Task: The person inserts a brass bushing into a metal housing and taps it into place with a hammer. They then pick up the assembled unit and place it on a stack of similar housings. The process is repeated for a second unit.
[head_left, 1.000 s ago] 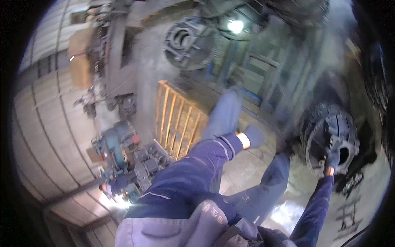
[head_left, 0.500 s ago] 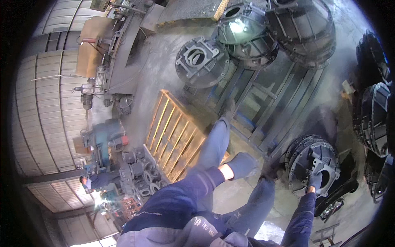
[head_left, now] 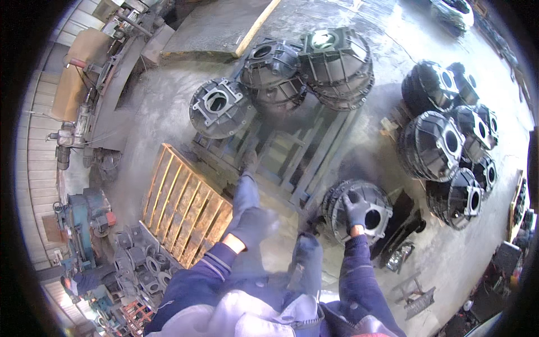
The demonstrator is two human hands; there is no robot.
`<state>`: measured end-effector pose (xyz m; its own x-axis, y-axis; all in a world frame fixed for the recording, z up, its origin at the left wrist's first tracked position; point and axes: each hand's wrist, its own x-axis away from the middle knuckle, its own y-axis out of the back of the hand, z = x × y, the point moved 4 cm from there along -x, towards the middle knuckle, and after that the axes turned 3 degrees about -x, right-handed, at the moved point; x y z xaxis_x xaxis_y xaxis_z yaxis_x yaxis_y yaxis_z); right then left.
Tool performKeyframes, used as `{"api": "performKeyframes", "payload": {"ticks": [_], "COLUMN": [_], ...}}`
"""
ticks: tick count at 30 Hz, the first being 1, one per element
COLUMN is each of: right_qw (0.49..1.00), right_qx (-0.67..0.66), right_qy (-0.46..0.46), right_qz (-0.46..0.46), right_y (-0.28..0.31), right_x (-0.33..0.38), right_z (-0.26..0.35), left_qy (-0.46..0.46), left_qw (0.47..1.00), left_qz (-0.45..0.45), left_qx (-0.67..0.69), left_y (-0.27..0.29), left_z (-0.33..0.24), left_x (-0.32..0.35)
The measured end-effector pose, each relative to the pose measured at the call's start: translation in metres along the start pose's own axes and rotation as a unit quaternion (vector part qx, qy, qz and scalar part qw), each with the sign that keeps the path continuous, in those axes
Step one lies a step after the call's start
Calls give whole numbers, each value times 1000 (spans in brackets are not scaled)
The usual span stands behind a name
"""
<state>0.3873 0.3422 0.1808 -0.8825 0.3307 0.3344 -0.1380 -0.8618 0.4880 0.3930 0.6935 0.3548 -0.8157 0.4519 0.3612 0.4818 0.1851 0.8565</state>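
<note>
Touching the dark round housing point(head_left: 337, 219) with our gloved right hand point(head_left: 355, 209), we cannot tell whether it grips; our left hand point(head_left: 254, 227) blurs, its openness and hold unclear.

Two gloved hands are visible: one left hand point(head_left: 255, 226) and one right hand point(head_left: 355, 210). One metal frame point(head_left: 324, 155) carries housings in three places: one lone housing point(head_left: 231, 113), one stack of two point(head_left: 275, 72) and one taller stack point(head_left: 337, 66) of at least two. One more pile point(head_left: 373, 196), also at least two, is under the right hand. The group at the right point(head_left: 429, 147) shows seven holed ends; its full count is hidden. There is one slatted wooden pallet point(head_left: 188, 210). Grey castings point(head_left: 137, 261) overlap too much to count.
</note>
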Motion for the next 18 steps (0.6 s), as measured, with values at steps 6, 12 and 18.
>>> {"api": "performKeyframes", "payload": {"ticks": [6,12,18], "right_qw": [970,948,875], "right_qx": [-225,-131,-281], "right_qy": [-84,-288,-392], "right_qz": [24,-20,-51], "right_y": [43,95,115], "right_x": [69,167,245], "right_z": [1,-127,-181], "left_qy": [20,18,43], "left_qw": [993,992,995], "left_qz": [-112,-120,-86], "left_qx": [20,41,-12], "left_y": [29,44,59], "left_z": [-38,-48,-62], "left_x": [45,54,52]}}
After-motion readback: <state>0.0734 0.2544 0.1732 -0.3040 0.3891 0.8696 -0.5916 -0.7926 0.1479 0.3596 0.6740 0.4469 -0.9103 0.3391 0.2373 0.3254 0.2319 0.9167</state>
